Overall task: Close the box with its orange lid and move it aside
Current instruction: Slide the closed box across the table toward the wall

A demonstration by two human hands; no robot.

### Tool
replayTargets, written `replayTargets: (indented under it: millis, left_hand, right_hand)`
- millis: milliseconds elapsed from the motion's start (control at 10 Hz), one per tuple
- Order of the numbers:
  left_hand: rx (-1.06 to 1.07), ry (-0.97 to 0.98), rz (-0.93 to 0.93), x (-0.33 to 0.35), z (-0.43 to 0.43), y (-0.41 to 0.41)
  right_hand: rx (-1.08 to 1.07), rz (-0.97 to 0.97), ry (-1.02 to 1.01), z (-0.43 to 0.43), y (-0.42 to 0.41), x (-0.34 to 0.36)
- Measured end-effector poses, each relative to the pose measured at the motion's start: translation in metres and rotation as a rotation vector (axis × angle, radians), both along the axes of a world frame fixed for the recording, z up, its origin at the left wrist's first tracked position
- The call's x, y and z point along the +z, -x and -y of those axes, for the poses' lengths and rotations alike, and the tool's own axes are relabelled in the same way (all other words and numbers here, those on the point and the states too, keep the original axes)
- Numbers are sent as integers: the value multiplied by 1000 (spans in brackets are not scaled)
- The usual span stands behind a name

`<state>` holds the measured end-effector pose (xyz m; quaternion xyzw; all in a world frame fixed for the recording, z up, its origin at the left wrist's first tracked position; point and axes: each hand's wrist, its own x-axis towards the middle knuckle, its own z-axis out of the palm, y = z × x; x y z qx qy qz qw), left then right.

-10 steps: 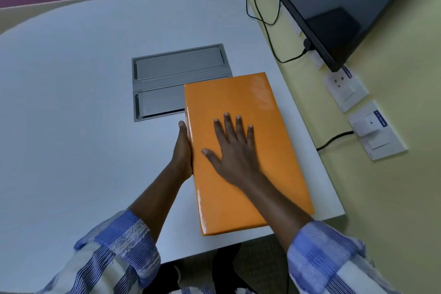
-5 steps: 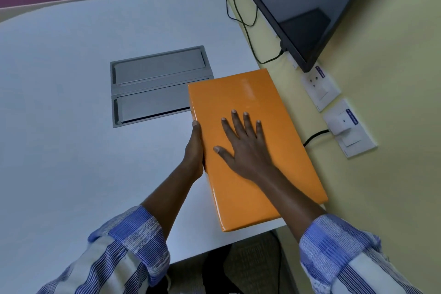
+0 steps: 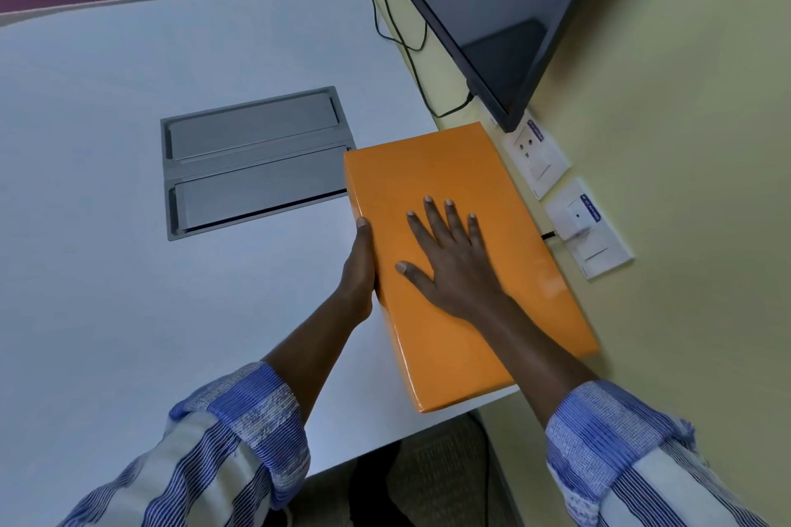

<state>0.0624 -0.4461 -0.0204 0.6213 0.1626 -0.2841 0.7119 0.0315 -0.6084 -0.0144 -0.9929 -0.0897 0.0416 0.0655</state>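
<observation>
The box with its orange lid (image 3: 432, 167) lies flat and closed on the white table (image 3: 120, 291), at the table's right edge, with its right side past that edge. My right hand (image 3: 449, 265) rests palm down on the lid, fingers spread. My left hand (image 3: 358, 270) presses against the box's left side with the thumb at the top edge. Its fingers are hidden along the side.
A grey recessed cable panel (image 3: 252, 160) sits in the table just left of the box's far corner. A dark monitor (image 3: 483, 13) hangs on the yellow wall to the right, with wall sockets (image 3: 588, 227) and black cables (image 3: 398, 26) close to the box.
Both hands have slid the box to the right, off the grey panel and up to the table's right edge near the wall. The hands keep the same hold.
</observation>
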Motion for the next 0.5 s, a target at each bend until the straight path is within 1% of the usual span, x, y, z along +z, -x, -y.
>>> replayTargets:
  millis: [100,200,300,400,500]
  left_hand:
    - [-17,-8,3,4,-3,0]
    - [-104,-72,73,3,-13,2]
    - [-220,-223,221,-4,-35,7]
    - [-252,-525,254,-20,-66,13]
    - [-280,-787,333,-30,-111,26]
  right_hand:
    - [-1,-6,2,-1,0,2]
    - [-55,-7,-28,-11,-1,6]
    - [-134,35,-84,-39,2,12]
    - [-86,86,-118,-76,5,13]
    - [-9,52,-142,-125,9,10]
